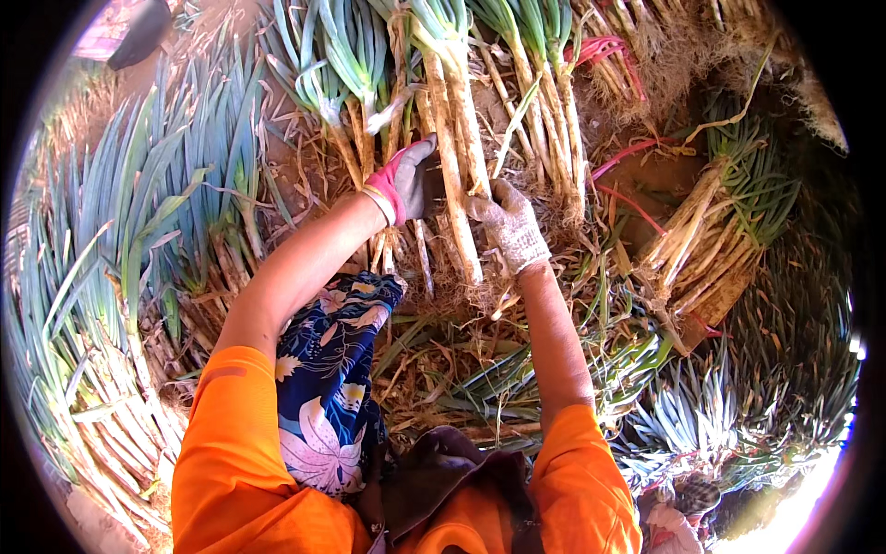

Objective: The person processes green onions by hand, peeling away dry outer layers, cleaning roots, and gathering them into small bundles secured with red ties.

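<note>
Several long green onions [453, 131] lie before me, their green leaves pointing away and their white stalks and roots toward me. My left hand [408, 181], in a pink and grey work glove, is beside the left edge of these stalks with its palm turned to them; whether it touches them is unclear. My right hand [509, 223], in a pale knit glove, has its fingers bent at the lower end of a stalk on the right. More onion stalks [353, 131] lie left of them, and another group [554, 131] is to the right.
A dense row of green onions [159, 208] stands at the left. A tied onion bundle [699, 228] lies at the right near red plastic ties [633, 149]. Dry leaf litter [443, 367] covers the ground near me. Another person [675, 516] is partly visible at the lower right.
</note>
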Motion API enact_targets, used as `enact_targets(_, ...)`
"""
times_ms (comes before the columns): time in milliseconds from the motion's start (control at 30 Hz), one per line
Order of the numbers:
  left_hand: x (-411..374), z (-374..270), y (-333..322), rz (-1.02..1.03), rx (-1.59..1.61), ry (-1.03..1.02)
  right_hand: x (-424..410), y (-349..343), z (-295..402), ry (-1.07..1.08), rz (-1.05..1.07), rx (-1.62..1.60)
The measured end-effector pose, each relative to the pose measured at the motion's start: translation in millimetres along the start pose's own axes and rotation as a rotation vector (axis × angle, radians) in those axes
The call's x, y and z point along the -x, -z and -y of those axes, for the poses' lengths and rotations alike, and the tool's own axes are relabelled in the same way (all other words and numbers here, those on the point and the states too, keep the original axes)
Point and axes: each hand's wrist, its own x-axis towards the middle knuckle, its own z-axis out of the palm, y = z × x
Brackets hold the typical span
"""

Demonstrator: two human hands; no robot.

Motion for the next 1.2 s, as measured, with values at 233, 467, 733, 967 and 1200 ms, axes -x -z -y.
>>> enact_targets(233, 10.7, -16.8, -16.9, -0.012, -0.13, 0.112, -10.8, 18.9, -15.5, 0.071, -0.303, -0.119)
enact_targets(467, -11.1, -3.8, -5.3, -0.209, -0.822, -0.143, -71.3, -11.5, -34.6, 0.097, -0.202, -0.195)
enact_targets(733, 19.8, -9.2, -18.9, -0.292, -0.79, 0.074, -102.0, -6.2, -16.8, 0.071, -0.098, 0.263)
enact_targets(967, 19.9, -52.0, -5.2, -0.324, -0.273, -0.171, -72.4, 15.7, -9.7, -0.078, 0.031, -0.669)
enact_targets(1200, 4.3, -50.3, -8.7, -0.149, -0.102, -0.132, -38.6, -8.1, -28.8, -0.194, 0.268, -0.885)
